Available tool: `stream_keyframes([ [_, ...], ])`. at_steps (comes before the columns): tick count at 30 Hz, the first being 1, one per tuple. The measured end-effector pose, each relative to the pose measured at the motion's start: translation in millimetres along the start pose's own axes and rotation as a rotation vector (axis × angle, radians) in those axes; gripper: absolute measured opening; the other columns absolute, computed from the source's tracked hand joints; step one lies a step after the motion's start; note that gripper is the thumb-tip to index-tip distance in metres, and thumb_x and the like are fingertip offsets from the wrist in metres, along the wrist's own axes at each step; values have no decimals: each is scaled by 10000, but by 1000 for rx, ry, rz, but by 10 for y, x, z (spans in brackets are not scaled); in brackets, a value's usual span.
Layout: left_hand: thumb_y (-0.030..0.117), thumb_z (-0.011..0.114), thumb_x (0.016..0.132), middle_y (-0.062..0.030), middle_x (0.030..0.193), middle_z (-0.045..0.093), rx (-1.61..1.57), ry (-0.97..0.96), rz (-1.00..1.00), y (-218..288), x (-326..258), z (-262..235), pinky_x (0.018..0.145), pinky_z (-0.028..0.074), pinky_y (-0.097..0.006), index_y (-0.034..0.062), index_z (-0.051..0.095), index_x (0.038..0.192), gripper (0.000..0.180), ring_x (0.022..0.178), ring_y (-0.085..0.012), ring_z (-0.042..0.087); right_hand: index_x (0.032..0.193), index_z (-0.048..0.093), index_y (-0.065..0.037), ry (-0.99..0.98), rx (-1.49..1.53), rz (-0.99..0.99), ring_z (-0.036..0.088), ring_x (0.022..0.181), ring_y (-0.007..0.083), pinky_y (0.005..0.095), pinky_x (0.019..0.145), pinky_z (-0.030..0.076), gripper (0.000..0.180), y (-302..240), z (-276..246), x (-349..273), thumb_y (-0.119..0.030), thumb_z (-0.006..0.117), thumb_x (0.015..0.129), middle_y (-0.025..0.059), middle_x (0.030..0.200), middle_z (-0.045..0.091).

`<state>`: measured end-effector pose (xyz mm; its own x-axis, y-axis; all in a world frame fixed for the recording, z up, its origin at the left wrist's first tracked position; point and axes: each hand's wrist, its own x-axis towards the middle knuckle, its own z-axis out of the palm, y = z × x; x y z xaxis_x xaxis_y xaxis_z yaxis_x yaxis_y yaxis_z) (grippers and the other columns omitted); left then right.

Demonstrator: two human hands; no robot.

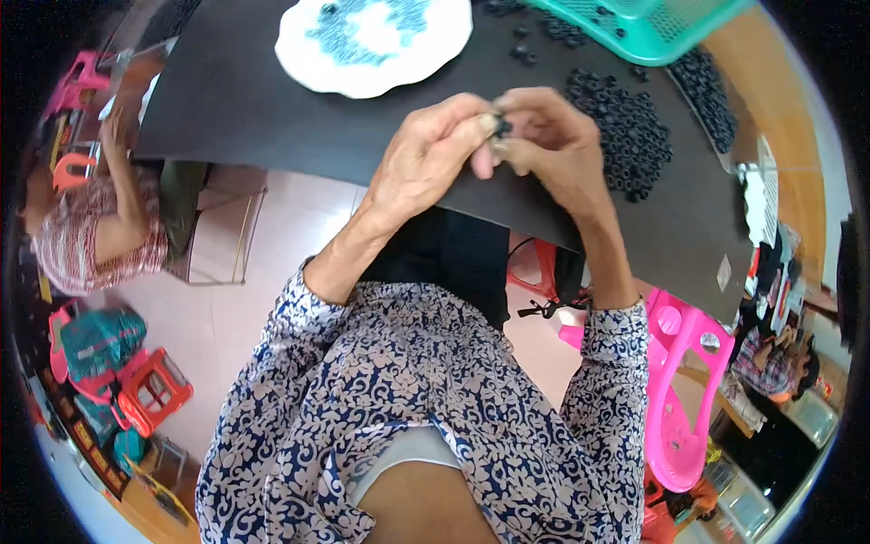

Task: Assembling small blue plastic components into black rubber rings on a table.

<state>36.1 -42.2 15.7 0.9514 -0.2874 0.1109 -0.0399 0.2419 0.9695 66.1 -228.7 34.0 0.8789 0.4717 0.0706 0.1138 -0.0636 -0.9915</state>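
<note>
Two hands [419,161], black part [502,127] between fingers [464,133]

Far left of the left grip [426,159]: person [86,231] in striped top. Lower left of it: teal bag [104,344], red plastic stool [136,401], pale tiled floor [299,195]. Lower right of the right grip [562,150]: pink plastic seat [680,467].
</note>
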Motion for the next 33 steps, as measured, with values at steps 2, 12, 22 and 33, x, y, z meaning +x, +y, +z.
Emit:
stream_keyframes([
  [2, 181, 461, 984, -36, 679, 593, 9, -17, 4, -77, -12, -56, 683, 456, -245, -45, 603, 986, 267, 702, -110, 563, 1101, 644, -19, 38, -56, -33, 539, 639, 29, 160, 549, 413, 324, -28, 80, -20, 54, 678, 787, -11, 820, 607],
  [12, 132, 455, 981, -42, 664, 560, 13, 35, 54, -36, -63, 32, 724, 474, -265, -47, 575, 1017, 219, 709, -122, 565, 1047, 680, -36, 261, -648, 89, 548, 619, 34, 190, 568, 448, 211, -440, -1003, -132, -112, 682, 850, -23, 742, 620],
  [22, 121, 462, 978, -36, 660, 553, 66, 64, 77, -32, -79, 18, 700, 474, -259, -35, 579, 1007, 197, 693, -114, 560, 1008, 704, -27, 726, -1060, 6, 561, 611, 64, 225, 579, 455, 252, -415, -2156, 53, -233, 657, 869, 15, 716, 641],
  [33, 115, 478, 974, -31, 666, 560, 51, 42, 59, -29, -71, 23, 683, 471, -247, -36, 580, 1007, 185, 691, -97, 563, 979, 700, -66, 217, -1178, -378, 638, 700, 150, 285, 669, 505, 149, -12, -1110, 872, -139, 633, 868, 78, 803, 690],
])
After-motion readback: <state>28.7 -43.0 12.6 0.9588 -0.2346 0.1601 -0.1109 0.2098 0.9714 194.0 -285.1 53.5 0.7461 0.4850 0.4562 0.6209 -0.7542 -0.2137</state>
